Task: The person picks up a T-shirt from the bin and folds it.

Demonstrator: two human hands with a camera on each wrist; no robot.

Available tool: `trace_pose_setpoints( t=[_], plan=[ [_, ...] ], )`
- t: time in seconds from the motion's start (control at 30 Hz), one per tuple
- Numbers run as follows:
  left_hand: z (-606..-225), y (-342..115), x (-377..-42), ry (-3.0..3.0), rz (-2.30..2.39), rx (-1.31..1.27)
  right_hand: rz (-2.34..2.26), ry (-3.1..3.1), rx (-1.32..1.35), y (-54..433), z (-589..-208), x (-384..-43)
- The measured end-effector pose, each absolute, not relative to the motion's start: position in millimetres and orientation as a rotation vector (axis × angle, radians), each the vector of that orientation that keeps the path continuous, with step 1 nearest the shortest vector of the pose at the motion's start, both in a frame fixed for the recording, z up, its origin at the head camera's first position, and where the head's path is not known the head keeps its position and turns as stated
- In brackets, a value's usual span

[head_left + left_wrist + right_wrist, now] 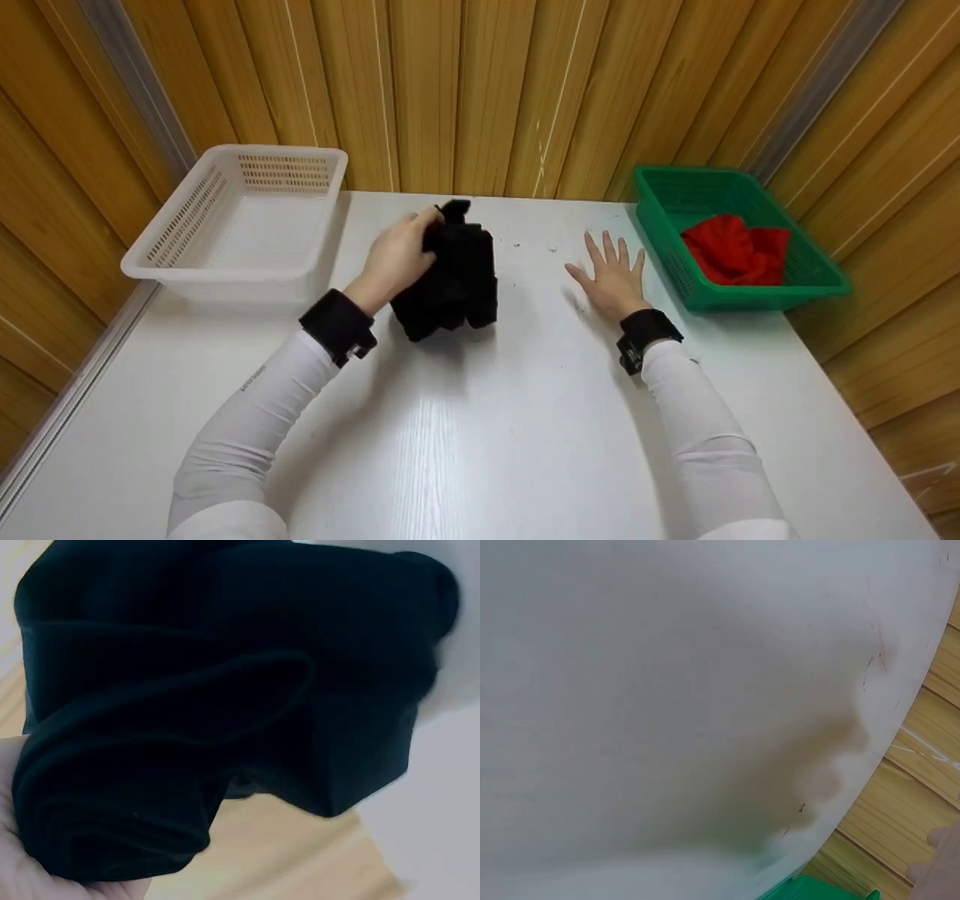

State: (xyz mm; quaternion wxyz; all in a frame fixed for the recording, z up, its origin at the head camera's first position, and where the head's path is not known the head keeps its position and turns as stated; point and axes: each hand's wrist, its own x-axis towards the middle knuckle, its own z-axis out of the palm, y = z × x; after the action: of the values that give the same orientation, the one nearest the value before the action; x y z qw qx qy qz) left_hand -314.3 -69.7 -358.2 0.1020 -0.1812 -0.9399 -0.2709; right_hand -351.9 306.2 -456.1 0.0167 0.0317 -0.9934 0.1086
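A crumpled black cloth (457,277) hangs from my left hand (397,255), which grips it near its upper left edge. Folds of the same black cloth (225,690) fill most of the left wrist view, with part of the palm at the lower left corner. My right hand (616,281) is spread over the white table, fingers apart, holding nothing. It is just left of the green basket (690,289). In the right wrist view only a bit of the right hand (939,870) shows at the lower right edge.
At the back left stands a white plastic basket (240,277) with slotted walls. A red cloth (735,251) lies in the green basket at the back right. Wood-patterned panels (487,97) wall in the white table (480,450) behind and at both sides.
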Motion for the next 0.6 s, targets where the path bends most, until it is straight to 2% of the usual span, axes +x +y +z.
trace_pose_setpoints(
  t=[0.27,0.43,0.6],
  plan=[
    [-398,-32,-297,-2.761,-0.839,-0.679,0.356,-3.074,0.107,309,-458,-348],
    [-419,-26,-290,-2.798,-0.765,-0.724,0.37,-3.082,0.12,309,-459,-345],
    [-436,-25,-284,-2.886,-0.674,-0.881,0.373,-3.084,0.147,307,-461,-343]
  ],
)
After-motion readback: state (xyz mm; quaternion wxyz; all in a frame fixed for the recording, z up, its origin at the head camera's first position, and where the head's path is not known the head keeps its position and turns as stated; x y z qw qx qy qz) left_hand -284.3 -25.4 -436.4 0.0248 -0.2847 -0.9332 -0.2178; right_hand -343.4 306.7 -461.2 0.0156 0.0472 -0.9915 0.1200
